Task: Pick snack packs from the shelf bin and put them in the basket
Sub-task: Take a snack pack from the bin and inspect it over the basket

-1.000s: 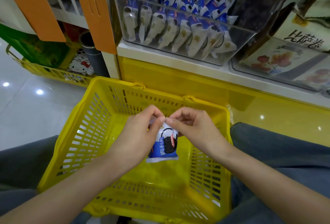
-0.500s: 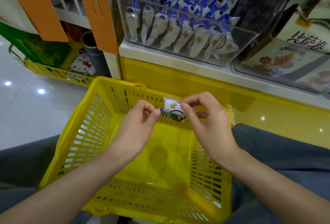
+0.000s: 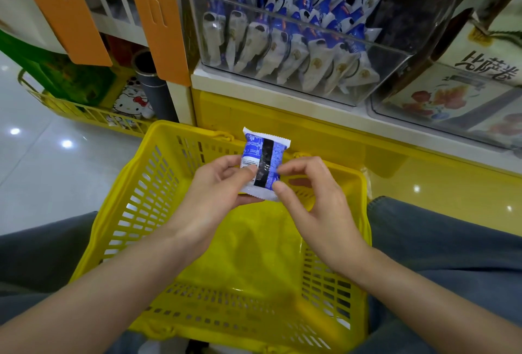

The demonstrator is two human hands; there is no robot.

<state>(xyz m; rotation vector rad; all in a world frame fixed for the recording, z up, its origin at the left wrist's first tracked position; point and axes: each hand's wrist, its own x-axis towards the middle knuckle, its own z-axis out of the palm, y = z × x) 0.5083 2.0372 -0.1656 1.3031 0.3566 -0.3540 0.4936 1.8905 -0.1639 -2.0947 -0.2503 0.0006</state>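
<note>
The snack pack (image 3: 262, 165) is held upright over the far end of the yellow basket (image 3: 118, 212), back side toward the camera: blue film, white crimped ends and a dark seam strip down the middle. Its white label panel and fine print are too small to read, and its front is turned away.

The left hand (image 3: 217, 192) pinches the pack's left edge, with the thumb over the lower label and the other fingers (image 3: 226, 163) curled behind. The right hand (image 3: 313, 201) pinches the lower right corner between thumb and forefinger, and both thumbs hide part of the bottom crimp.

Behind, the clear shelf bin (image 3: 389, 71) holds many blue and white packs (image 3: 296, 51), whose printing is blurred by glare. The neighbouring bin (image 3: 440, 116), cut off by the frame, shows large black Chinese characters, seemingly 比萨卷. A Hello Kitty face (image 3: 131, 102) shows in a wire rack (image 3: 84, 113) at left.
</note>
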